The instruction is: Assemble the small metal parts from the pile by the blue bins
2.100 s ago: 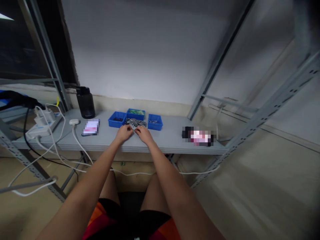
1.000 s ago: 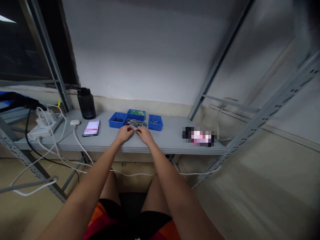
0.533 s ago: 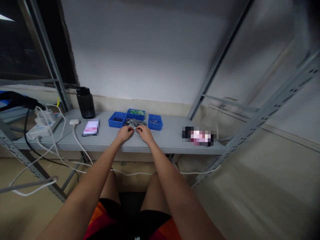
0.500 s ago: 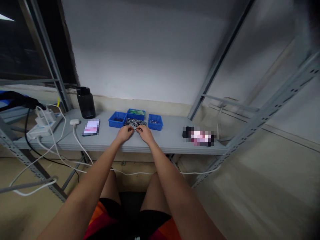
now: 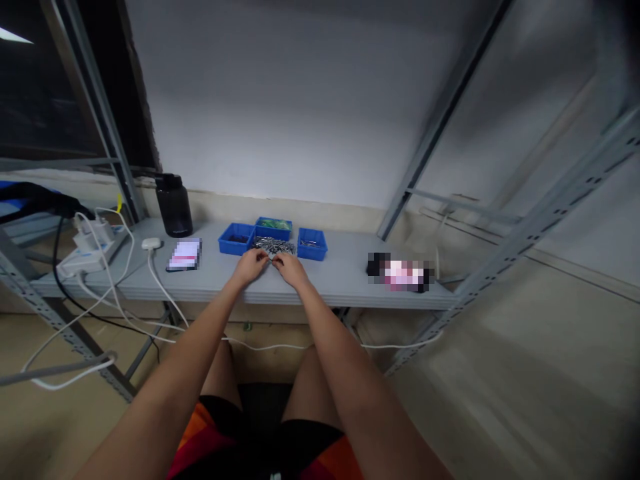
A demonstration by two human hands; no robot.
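Observation:
Fingertips of my left hand [image 5: 252, 265] and my right hand [image 5: 290, 268] almost meet over the front of the grey shelf [image 5: 340, 280]. Both hands are closed in a pinch, and a tiny dark piece seems to lie between them, too small to name. Just behind the fingers is a heap of small shiny metal parts [image 5: 274, 245], partly covered by my hands. Around the heap stand three blue trays: the left tray [image 5: 230, 249] with dark bits, the back tray [image 5: 280, 234] with green packets, the right tray [image 5: 313, 253] with a few thin metal pieces.
A black bottle [image 5: 175, 210] and a phone [image 5: 184, 256] are on the left, near a white charger [image 5: 151, 244] and a power strip [image 5: 90, 257] with trailing cables. A blurred dark item [image 5: 400, 273] lies on the right. Metal uprights [image 5: 425, 157] frame the shelf.
The view has shifted very slightly. Both hands stay pinched together in front of the metal parts, with only a slight movement of the fingers.

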